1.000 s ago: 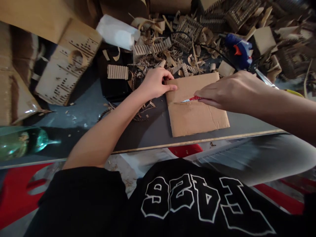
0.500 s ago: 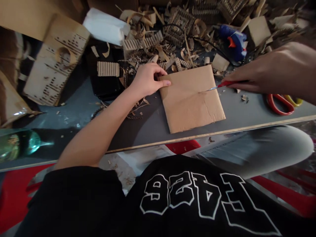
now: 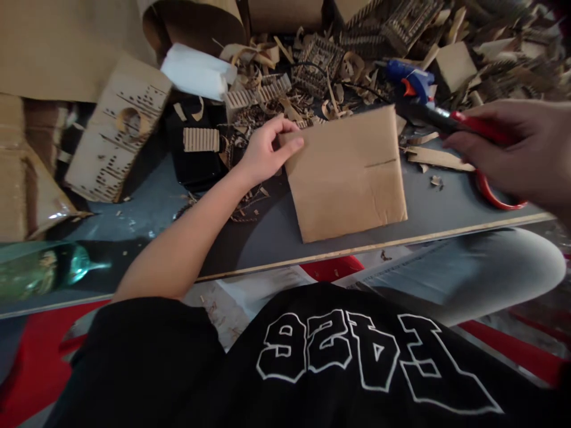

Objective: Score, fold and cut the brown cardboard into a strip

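A square brown cardboard sheet (image 3: 343,178) lies on the grey tabletop (image 3: 267,238), its far edge tilted up a little. A short slit runs in from its right side. My left hand (image 3: 263,151) pinches the sheet's far left corner between thumb and fingers. My right hand (image 3: 517,151), blurred, hovers to the right of the sheet, closed on a red-handled cutting tool (image 3: 450,122) whose dark blade points left over the sheet's far right corner. A red scissor loop (image 3: 493,199) shows just below that hand; whether it belongs to the same tool I cannot tell.
Cardboard scraps and corrugated strips (image 3: 312,77) cover the back of the table. A blue glue gun (image 3: 405,77) lies there, with a white roll (image 3: 196,71) and a perforated cardboard piece (image 3: 116,137) at the left. A green bottle (image 3: 40,270) lies at the near left edge.
My right hand drew the blade rightward across the sheet, left it, and now hovers higher at the right. The left hand shifted from pressing the sheet flat to pinching and lifting its corner.
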Demonstrator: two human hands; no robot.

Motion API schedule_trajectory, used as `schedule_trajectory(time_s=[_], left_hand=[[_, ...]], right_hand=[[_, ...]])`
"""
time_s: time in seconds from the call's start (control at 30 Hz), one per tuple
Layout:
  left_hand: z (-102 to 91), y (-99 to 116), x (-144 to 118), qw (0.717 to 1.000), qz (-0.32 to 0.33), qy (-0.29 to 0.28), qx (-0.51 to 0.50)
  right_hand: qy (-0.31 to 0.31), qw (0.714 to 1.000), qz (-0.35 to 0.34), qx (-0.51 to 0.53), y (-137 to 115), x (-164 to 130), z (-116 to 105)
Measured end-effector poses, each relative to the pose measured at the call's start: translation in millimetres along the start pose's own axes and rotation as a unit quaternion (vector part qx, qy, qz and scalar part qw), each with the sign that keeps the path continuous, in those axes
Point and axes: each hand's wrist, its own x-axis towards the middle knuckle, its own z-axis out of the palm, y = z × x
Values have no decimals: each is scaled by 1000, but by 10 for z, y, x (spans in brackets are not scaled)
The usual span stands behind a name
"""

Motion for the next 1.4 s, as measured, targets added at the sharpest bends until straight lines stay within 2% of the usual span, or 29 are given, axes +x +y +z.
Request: schedule_trajectory(time_s=[0.07, 0.17, 0.27, 0.33, 0.43, 0.53, 0.6, 0.73, 0.87, 1.0, 1.2, 1.3, 1.4], left_hand=[[25, 7, 4, 997, -36, 39, -61], [63, -9, 0, 989, -69, 92, -96], [79, -22, -25, 984, -83, 110, -114], [70, -6, -47, 984, -77, 83, -139], [50, 63, -82, 986, -40, 18, -160], [64, 151, -123, 984, -17, 3, -175], [87, 195, -149, 979, -29, -4, -204], [89, 215, -175, 966, -74, -53, -242], [33, 215, -176, 954, -105, -73, -271], [15, 243, -195, 934, -121, -72, -327], [31, 262, -241, 930, -132, -80, -335], [-31, 245, -186, 947, -102, -80, -295], [-177, 232, -55, 986, -60, -44, -151]], right_hand=[[72, 982, 49, 169, -246, -114, 233], [112, 910, 149, 369, -412, -183, 561], [119, 842, 222, 476, -467, -128, 749], [112, 820, 246, 505, -493, -41, 792], [105, 816, 254, 509, -524, 94, 776], [59, 822, 249, 509, -539, 151, 727], [33, 817, 253, 517, -542, 144, 704], [4, 800, 260, 540, -513, 102, 707], [-25, 792, 224, 567, -450, 88, 729], [-13, 782, 199, 590, -445, 85, 712], [-14, 743, 247, 622, -532, 66, 686], [22, 734, 267, 624, -610, -9, 704], [97, 746, 287, 593, -724, -224, 741]])
